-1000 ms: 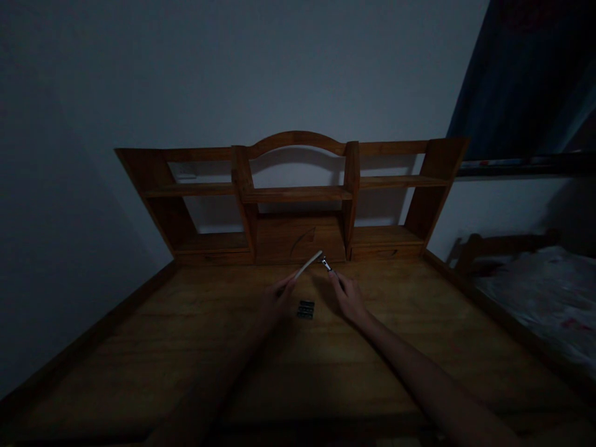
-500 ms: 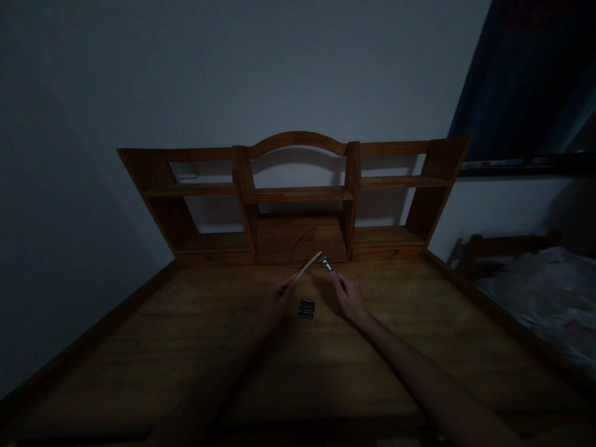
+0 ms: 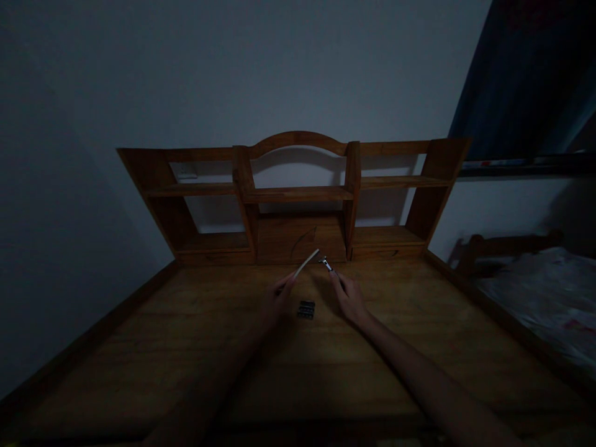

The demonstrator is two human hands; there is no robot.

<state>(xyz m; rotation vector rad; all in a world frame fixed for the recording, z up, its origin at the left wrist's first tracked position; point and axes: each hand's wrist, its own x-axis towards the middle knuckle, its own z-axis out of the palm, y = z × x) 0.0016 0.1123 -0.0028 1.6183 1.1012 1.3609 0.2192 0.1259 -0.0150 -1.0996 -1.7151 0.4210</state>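
Observation:
My left hand is closed around one end of a thin, pale, slightly curved stick, which points up and to the right. In my right hand is what looks like a razor, with a shiny metal T-shaped head and a dark handle. Its head faces the stick's far end, with a small gap between them. Below and between both hands, a few small black pieces lie in a stack of rows on the wooden desk. Dim light hides their finer detail.
A wooden shelf unit stands along the desk's back edge, against a pale wall. Raised wooden edges run along both desk sides. To the right are a bed with plastic-looking covering and a dark curtain.
The pale stick has shifted slightly left with my left hand, widening its gap from the razor head. My right hand has hardly moved.

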